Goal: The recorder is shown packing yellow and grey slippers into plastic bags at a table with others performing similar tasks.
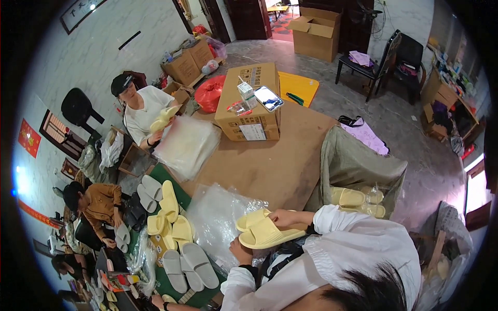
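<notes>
A pair of pale yellow slippers (pixel 263 236) is held in front of me, one overlapping the other. My right hand (pixel 281 217) is closed on them from the far side, fingers over the straps. Close under the near slipper's edge, my left hand (pixel 240 252) has its fingers curled. Whether it grips the slipper or the clear plastic beside it, I cannot tell. Flat clear plastic bags (pixel 215 220) lie on the table just left of the slippers. More yellow slippers (pixel 181 230) and grey slippers (pixel 199 265) rest on a green surface further left.
A cardboard box (pixel 249 111) stands on the brown table (pixel 254 168), with a phone (pixel 270 98) on top. Beyond the bags, a co-worker (pixel 150 111) holds yellow slippers beside a plastic-bag stack (pixel 188 144). A cloth-lined bin (pixel 358 171) with yellow slippers stands right.
</notes>
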The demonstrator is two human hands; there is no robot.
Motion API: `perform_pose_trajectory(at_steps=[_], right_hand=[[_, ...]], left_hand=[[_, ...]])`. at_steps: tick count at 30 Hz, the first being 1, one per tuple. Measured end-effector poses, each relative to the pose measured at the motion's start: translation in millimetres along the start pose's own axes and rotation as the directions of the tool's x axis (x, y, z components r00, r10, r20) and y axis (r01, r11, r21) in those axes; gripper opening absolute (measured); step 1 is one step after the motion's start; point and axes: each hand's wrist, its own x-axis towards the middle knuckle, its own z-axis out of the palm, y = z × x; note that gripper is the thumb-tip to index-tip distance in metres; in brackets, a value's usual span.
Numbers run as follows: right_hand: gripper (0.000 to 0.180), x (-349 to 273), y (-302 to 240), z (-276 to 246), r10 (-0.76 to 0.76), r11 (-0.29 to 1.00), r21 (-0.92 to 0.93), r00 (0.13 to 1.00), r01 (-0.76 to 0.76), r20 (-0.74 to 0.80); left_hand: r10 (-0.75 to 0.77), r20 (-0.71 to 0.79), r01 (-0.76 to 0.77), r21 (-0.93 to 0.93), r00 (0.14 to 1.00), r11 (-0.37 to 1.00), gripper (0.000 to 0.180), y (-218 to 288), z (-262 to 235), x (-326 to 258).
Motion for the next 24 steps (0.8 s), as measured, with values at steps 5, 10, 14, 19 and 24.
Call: perform_pose_trajectory(at_steps=[5, 10, 14, 19, 24], right_hand=[[0.024, 2.2, 11.1, 9.5, -0.019, 0.999, -0.037, 1.0, 0.019, -0.008], [0.024, 5.2, 8.6, 24.1, 0.0, 0.999, -0.038, 1.0, 0.0, 0.005], [0.025, 1.3, 4.1, 24.8, 0.01, 0.999, -0.053, 1.0, -0.011, -0.008], [0.025, 4.6, -5.0, 41.1, -0.009, 0.999, -0.044, 1.0, 0.009, 0.0], [0.024, 4.9, 5.5, 53.7, -0.065, 0.997, -0.052, 0.997, 0.063, -0.031]], left_hand=[[-0.05, 0.122, 0.046, 0.041, 0.991, 0.998, 0.021, -7.0, -2.4, -4.3], [-0.042, 0.229, 0.028, 0.065, 0.972, 0.998, 0.027, -42.5, 24.3, -23.3], [0.165, 0.184, -0.161, -0.039, 0.969, 0.986, 0.024, -31.0, 7.4, -18.9], [0.093, 0.12, -0.056, -0.28, 0.988, 0.958, 0.024, -57.9, 18.6, -40.1], [0.034, 0.104, 0.051, -0.716, 0.994, 0.697, 0.021, -26.7, -11.2, -22.8]])
